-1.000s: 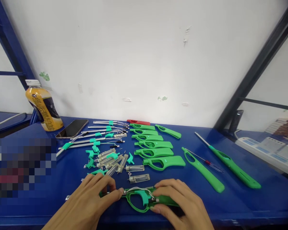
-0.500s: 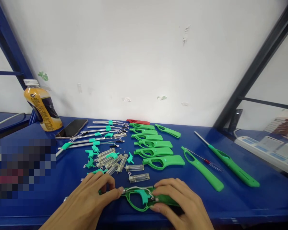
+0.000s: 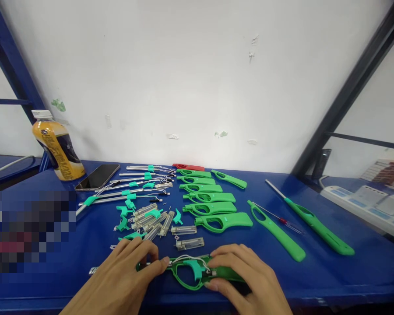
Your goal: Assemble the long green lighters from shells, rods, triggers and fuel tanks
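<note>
Low in the view, near the table's front edge, lies a green lighter half-shell [image 3: 188,287], its open side up. A teal trigger [image 3: 195,269] sits in it, with a white wire [image 3: 187,258] looping above and a small black igniter part [image 3: 209,273] beside it. My left hand [image 3: 131,267] pinches the narrow nozzle end, where a metal rod shows. My right hand [image 3: 241,273] is wrapped round the handle end, thumb and fingers beside the igniter. Just beyond the shell lies a clear fuel tank [image 3: 190,243]; the inside of the handle is mostly hidden by my right hand.
Several green shells [image 3: 223,221] are stacked in a column, a red shell [image 3: 188,167] behind. Leftward lie metal rods [image 3: 111,197], fuel tanks and teal triggers [image 3: 130,204], a phone [image 3: 98,176] and a bottle [image 3: 61,148]. At right are a screwdriver [image 3: 282,220] and a long lighter [image 3: 318,225].
Both hands keep their hold on the green half-shell. My left hand and forearm have shifted very slightly to the right; the parts in the shell look the same.
</note>
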Tool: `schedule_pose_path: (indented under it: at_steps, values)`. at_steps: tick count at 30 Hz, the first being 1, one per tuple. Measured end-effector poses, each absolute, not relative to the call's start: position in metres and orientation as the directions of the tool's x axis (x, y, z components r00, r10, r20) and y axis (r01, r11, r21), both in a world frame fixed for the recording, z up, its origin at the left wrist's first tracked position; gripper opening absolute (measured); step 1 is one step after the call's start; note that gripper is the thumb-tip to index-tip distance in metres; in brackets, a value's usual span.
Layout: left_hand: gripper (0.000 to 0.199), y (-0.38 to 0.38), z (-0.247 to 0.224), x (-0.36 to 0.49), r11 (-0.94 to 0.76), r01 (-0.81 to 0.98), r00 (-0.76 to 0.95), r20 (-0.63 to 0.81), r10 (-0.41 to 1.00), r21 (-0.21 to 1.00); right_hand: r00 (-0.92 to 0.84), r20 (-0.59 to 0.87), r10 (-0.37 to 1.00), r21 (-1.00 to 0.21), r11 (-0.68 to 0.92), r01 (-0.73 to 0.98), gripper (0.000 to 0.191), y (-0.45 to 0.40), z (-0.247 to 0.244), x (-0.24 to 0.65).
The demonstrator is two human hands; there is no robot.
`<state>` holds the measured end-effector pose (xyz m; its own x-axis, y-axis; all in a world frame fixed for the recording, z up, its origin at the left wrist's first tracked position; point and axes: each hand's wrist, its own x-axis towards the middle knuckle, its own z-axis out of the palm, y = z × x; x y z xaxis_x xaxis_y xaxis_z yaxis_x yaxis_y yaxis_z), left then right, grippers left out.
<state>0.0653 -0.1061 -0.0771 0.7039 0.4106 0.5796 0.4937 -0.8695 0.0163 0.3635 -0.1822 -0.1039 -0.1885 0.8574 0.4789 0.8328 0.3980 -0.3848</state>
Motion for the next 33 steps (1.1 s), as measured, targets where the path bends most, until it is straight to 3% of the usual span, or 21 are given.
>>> schedule_pose_path:
  at_steps: [5,8,12,23,33]
  values:
    - [0.018,-0.113,-0.071,0.082,-0.841,0.535,0.627,0.629,0.460,0.082,-0.192,0.490,0.851,-0.383,0.407,0.829,0.013,-0.182,-0.107,0.364]
    - [0.028,-0.110,-0.075,0.095,-0.826,0.522,0.604,0.592,0.533,0.211,-0.202,0.489,0.849,-0.362,0.408,0.838,0.013,-0.182,-0.108,0.366]
    - [0.026,-0.105,-0.081,0.102,-0.814,0.489,0.616,0.538,0.576,0.312,-0.219,0.489,0.844,-0.346,0.418,0.840,0.014,-0.181,-0.108,0.368]
    - [0.028,-0.100,-0.084,0.109,-0.790,0.479,0.649,0.452,0.613,0.384,-0.186,0.499,0.846,-0.407,0.419,0.812,0.016,-0.176,-0.094,0.355]
    - [0.026,-0.101,-0.086,0.111,-0.805,0.476,0.651,0.473,0.594,0.354,-0.158,0.442,0.883,-0.469,0.378,0.799,0.019,-0.172,-0.096,0.353]
